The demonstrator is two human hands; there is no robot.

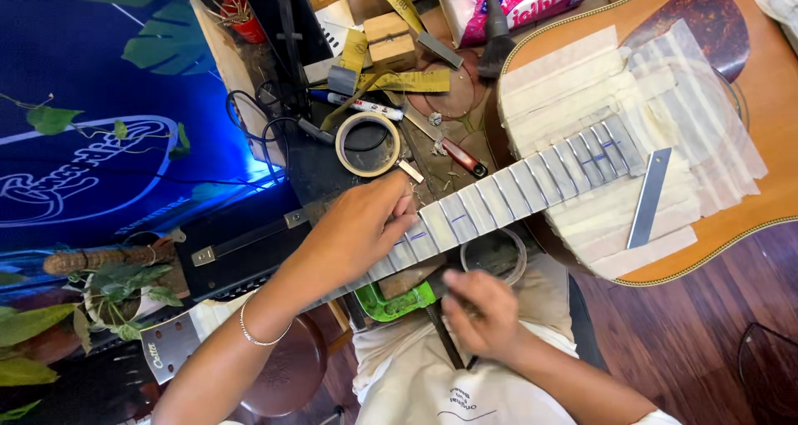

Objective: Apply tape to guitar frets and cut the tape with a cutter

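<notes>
Cluttered worktop (299, 171) under a taped acoustic guitar (748, 142), your left hand (357, 234) pressing flat, fingers apart, on its masked neck (499, 196), your right hand (482, 308) just below the neck, grip curled around a dark tool, tape roll (367, 144) beyond the neck.

a cluttered table (312, 171) carries a roll of tape (367, 144), wooden blocks (389, 41), a marker pen (356, 104), yellow sandpaper strips (407, 80) and a red-handled tool (462, 156)
</notes>
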